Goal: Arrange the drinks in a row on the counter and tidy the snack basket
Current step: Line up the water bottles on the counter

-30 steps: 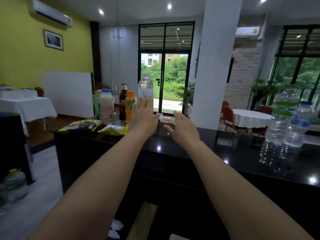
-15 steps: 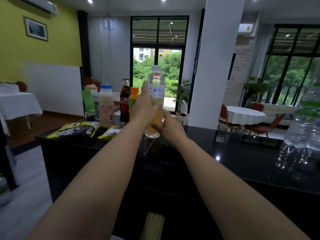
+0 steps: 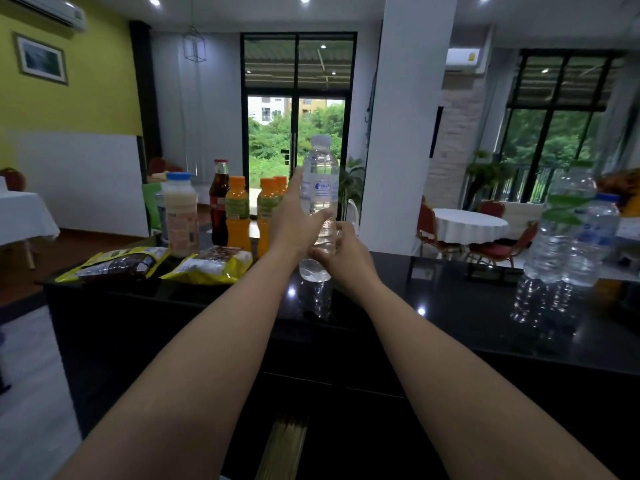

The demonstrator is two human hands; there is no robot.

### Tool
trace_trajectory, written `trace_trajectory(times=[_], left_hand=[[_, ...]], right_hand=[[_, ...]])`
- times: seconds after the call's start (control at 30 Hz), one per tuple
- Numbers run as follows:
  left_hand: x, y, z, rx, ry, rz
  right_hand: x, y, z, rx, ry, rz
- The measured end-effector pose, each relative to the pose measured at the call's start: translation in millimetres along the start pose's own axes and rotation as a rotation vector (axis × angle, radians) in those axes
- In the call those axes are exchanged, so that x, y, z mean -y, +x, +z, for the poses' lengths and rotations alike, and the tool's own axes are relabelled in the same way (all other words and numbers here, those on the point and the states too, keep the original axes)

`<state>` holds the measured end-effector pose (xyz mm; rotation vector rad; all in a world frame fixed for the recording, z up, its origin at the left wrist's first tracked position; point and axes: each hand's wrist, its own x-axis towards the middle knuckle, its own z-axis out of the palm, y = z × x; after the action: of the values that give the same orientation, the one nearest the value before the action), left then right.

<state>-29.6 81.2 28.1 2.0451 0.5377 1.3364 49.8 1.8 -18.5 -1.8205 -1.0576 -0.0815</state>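
Water bottle [image 3: 320,188] held upright in both hands at the middle of the black counter [image 3: 450,306].
Left hand [image 3: 292,221] clasped its labelled middle, right hand [image 3: 343,252] curled round the lower body; seemingly full, thin-walled and smooth, it probably needed a firm mid-body grip, not a squeeze.

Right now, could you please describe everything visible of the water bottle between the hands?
The water bottle is clear ribbed plastic with a pale cap and a white-and-blue label high up. It stands upright, base seemingly on the black counter, right of the orange drinks. The left hand holds its middle; the right hand grips its lower part.
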Motion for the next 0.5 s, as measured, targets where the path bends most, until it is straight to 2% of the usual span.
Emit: trace_trajectory(times=[0.5], left_hand=[[-129.0, -51.6, 180.4, 0.335, -0.252, 0.024]], right_hand=[[-104.7, -47.3, -190.5, -0.239, -0.195, 0.144]])
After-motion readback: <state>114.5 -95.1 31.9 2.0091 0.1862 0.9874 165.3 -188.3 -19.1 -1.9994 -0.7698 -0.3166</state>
